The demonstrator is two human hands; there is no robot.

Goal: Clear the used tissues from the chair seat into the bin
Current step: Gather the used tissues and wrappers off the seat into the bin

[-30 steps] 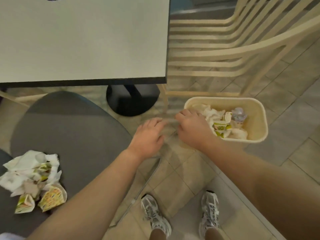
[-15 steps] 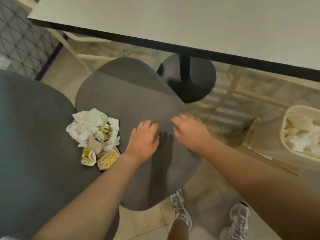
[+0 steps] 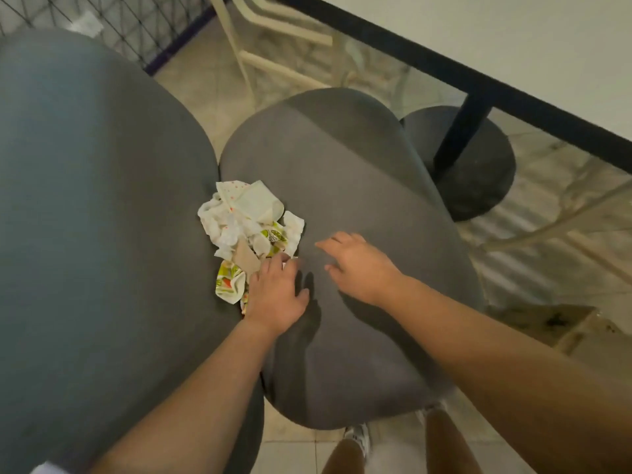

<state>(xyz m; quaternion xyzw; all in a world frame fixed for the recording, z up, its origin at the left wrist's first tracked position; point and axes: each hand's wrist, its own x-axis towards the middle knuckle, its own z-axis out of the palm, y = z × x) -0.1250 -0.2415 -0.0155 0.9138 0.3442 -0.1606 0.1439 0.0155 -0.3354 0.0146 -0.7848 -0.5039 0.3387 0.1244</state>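
A heap of crumpled white tissues and printed wrappers (image 3: pixel 247 227) lies at the back left of the grey chair seat (image 3: pixel 359 186), against the backrest. My left hand (image 3: pixel 276 291) reaches onto the heap's near edge, fingers loosely bent and touching the paper, gripping nothing that I can see. My right hand (image 3: pixel 359 265) hovers just right of the heap over bare seat, fingers spread and relaxed. The bin is out of view.
The chair's tall grey backrest (image 3: pixel 95 234) fills the left. A white table with a black edge (image 3: pixel 513 87) and its black pedestal base (image 3: pixel 478 165) stand at the upper right. A cream chair frame (image 3: pixel 266 56) stands behind. My shoes show on the tiled floor below.
Both hands moved left from the bin to the chair seat and the view swung with them. My left hand now touches the tissue heap; the bin has left the view.
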